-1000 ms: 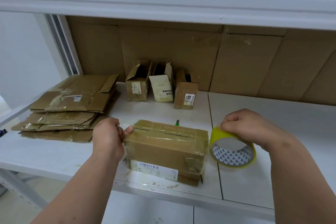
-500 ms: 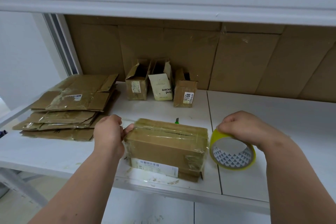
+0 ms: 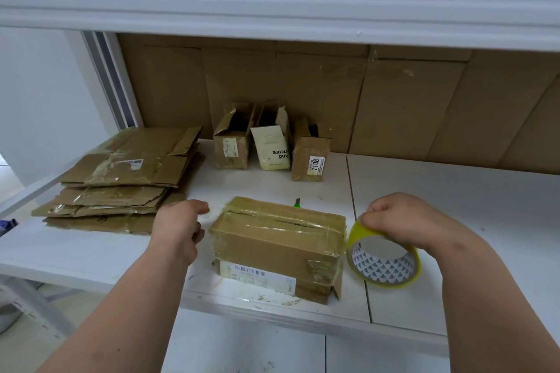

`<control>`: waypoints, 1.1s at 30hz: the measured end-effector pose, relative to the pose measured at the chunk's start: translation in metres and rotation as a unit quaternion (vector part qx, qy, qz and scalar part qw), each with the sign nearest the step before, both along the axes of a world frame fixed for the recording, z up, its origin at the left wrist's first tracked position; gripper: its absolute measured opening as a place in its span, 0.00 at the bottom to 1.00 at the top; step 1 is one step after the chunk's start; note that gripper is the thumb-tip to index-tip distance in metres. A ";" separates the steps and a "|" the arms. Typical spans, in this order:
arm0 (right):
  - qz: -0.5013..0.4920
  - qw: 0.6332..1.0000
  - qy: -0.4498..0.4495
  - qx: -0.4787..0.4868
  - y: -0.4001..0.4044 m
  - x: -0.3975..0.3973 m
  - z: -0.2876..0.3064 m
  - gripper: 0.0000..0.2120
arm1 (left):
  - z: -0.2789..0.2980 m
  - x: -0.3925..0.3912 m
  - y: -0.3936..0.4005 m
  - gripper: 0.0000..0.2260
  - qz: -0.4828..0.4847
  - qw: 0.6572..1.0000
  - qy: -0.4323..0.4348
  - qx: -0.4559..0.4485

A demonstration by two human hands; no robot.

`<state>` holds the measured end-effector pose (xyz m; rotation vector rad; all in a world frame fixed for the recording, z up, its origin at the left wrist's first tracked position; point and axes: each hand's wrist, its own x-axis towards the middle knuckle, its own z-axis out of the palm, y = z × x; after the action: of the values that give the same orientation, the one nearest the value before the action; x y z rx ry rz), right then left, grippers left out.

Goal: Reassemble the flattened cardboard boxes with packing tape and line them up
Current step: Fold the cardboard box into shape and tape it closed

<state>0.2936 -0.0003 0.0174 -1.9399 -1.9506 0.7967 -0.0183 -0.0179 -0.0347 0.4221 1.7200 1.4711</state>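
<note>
tape roll (image 3: 384,254): yellow-green outside, white core inside w/ grey triangle pattern. taped box (image 3: 278,247) near front edge of shelf (image 3: 454,221): brown, glossy clear tape, white barcode label. flat cardboard stack (image 3: 121,179) at left edge: same brown. back row: two brown boxes plus cream one (image 3: 270,147) w/ dark lettering. small green thing (image 3: 297,202) behind taped box, cutter maybe. shelf white.

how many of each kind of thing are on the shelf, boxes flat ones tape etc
Standing open boxes at the back: 3
Taped box at the front: 1
Pile of flat boxes: 1; exact sheet count unclear
Tape roll: 1
Green cutter, mostly hidden behind the taped box: 1
Total: 7, counting the pile as one
</note>
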 end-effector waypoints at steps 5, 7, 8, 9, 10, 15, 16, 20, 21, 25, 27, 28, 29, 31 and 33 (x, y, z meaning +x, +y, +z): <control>0.006 1.000 -0.008 0.005 -0.002 -0.001 0.000 0.14 | -0.010 -0.005 0.000 0.05 -0.065 0.996 0.042 -0.052; 0.008 1.000 -0.006 0.006 -0.003 -0.002 -0.001 0.14 | -0.013 -0.003 -0.004 0.03 -0.101 0.991 0.038 -0.075; 0.010 1.000 -0.005 0.007 -0.003 -0.002 -0.002 0.14 | -0.015 -0.003 -0.005 0.04 -0.111 0.990 0.032 -0.085; 0.013 1.000 -0.004 0.009 -0.003 -0.003 -0.003 0.13 | -0.016 -0.002 -0.006 0.05 -0.119 0.988 0.028 -0.092; 0.017 1.000 -0.005 0.011 -0.003 -0.003 -0.003 0.13 | -0.017 -0.002 -0.006 0.07 -0.124 0.987 0.028 -0.095; 0.019 0.999 0.033 0.013 -0.004 -0.003 -0.008 0.14 | -0.013 -0.003 -0.002 0.10 -0.131 0.983 0.098 -0.086; 0.018 0.999 0.047 0.010 -0.005 -0.002 -0.010 0.13 | -0.011 -0.004 -0.001 0.10 -0.135 0.982 0.104 -0.078; 0.006 0.994 0.110 -0.002 -0.007 0.003 -0.018 0.11 | -0.010 -0.004 -0.003 0.09 -0.149 0.979 0.131 -0.056; 0.002 0.993 0.122 -0.003 -0.008 0.003 -0.020 0.11 | -0.009 -0.002 -0.004 0.06 -0.158 0.975 0.148 -0.049; -0.005 0.989 0.151 0.002 -0.009 0.004 -0.025 0.10 | 0.003 0.002 -0.010 0.12 -0.182 0.968 0.171 -0.036; -0.001 0.987 0.159 0.001 -0.010 0.003 -0.025 0.10 | 0.014 0.004 -0.010 0.17 -0.218 0.949 0.220 -0.061; 0.007 0.987 0.162 -0.004 -0.010 0.002 -0.024 0.10 | 0.018 0.006 -0.008 0.20 -0.237 0.931 0.266 -0.076; 0.017 0.986 0.165 -0.011 -0.010 -0.001 -0.024 0.10 | 0.022 0.009 -0.005 0.23 -0.252 0.908 0.321 -0.089; 0.031 0.984 0.174 -0.021 -0.013 -0.010 -0.026 0.11 | 0.025 0.017 0.001 0.27 -0.257 0.860 0.427 -0.112; 0.038 0.981 0.189 -0.022 -0.016 -0.021 -0.031 0.12 | 0.023 0.020 0.010 0.29 -0.236 0.837 0.480 -0.112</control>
<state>0.2723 -0.0165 -0.0133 -1.5972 -1.7945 1.1435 0.0018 -0.0082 -0.0119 1.5228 2.2529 0.6705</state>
